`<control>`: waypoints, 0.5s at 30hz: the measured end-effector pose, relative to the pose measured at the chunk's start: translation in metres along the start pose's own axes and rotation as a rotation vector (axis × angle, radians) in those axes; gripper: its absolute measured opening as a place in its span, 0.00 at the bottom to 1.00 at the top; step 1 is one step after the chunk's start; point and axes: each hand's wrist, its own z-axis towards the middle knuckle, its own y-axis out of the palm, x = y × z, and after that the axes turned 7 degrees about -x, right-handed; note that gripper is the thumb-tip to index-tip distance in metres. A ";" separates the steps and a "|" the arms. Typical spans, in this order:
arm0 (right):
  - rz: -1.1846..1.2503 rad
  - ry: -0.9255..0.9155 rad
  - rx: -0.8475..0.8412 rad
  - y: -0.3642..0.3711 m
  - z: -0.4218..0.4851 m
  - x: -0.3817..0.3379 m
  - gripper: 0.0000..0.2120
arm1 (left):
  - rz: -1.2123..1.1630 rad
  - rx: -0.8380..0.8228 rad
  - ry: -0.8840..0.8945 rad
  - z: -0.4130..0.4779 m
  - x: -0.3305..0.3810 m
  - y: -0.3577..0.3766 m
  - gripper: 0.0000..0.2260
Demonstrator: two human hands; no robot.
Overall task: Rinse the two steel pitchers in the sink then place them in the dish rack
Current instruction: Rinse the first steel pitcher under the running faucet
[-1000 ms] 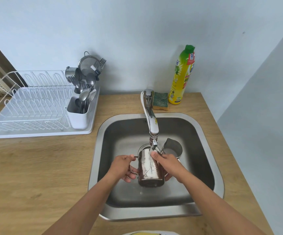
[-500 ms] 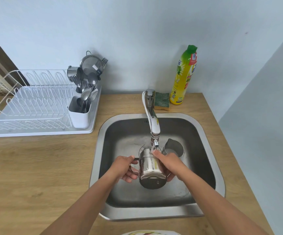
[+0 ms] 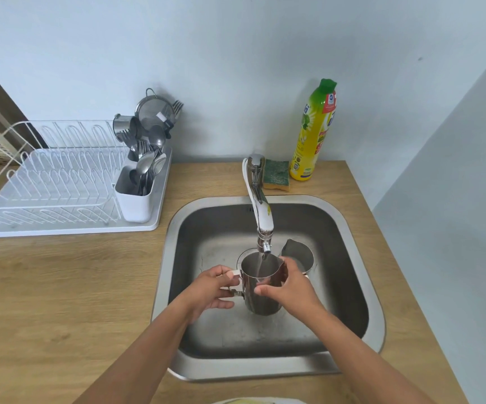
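Observation:
A steel pitcher (image 3: pixel 260 298) is held upright over the steel sink (image 3: pixel 361 287), its mouth under the tap (image 3: pixel 260 211), and water runs into it. My left hand (image 3: pixel 211 288) grips its handle on the left side. My right hand (image 3: pixel 290 284) wraps around the pitcher's right wall, thumb across the front. A second steel pitcher (image 3: pixel 298 255) stands on the sink floor just behind my right hand, partly hidden by it. The white wire dish rack (image 3: pixel 58 182) sits on the counter to the left of the sink.
A white cutlery holder (image 3: pixel 135 196) full of spoons and steel utensils stands at the rack's right end. A green sponge (image 3: pixel 276 177) and a yellow dish soap bottle (image 3: pixel 313 132) are behind the sink by the wall. Wooden counter (image 3: pixel 61 287) surrounds the sink.
The pitcher has been tipped from tilted toward me to upright, so its open mouth now catches the water. My right hand slid from the rim down to the side wall.

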 end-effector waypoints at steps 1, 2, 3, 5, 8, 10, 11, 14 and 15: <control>-0.008 -0.009 0.007 0.000 -0.003 -0.001 0.40 | 0.016 0.002 0.000 -0.001 0.001 0.000 0.07; -0.018 -0.017 0.015 0.000 -0.005 -0.001 0.41 | 0.026 0.004 -0.001 -0.002 0.002 0.001 0.07; -0.035 -0.026 0.028 0.000 -0.008 -0.001 0.42 | 0.031 0.004 0.000 -0.002 0.002 0.002 0.07; -0.101 -0.050 0.062 -0.001 -0.013 -0.002 0.43 | 0.036 -0.005 0.005 -0.002 0.001 0.004 0.07; -0.154 -0.097 0.102 -0.001 -0.018 -0.003 0.42 | 0.051 -0.020 0.048 -0.002 0.000 0.006 0.08; -0.138 -0.133 0.111 -0.002 -0.019 -0.002 0.41 | 0.068 -0.014 0.093 -0.003 0.001 0.008 0.06; -0.123 -0.148 0.110 -0.002 -0.019 -0.001 0.40 | 0.080 -0.002 0.113 -0.003 0.001 0.008 0.06; -0.079 -0.184 0.104 0.000 -0.016 0.000 0.37 | 0.121 0.044 0.163 -0.003 0.003 0.009 0.08; -0.065 -0.197 0.111 0.001 -0.013 0.001 0.37 | 0.133 0.062 0.184 -0.003 0.004 0.009 0.08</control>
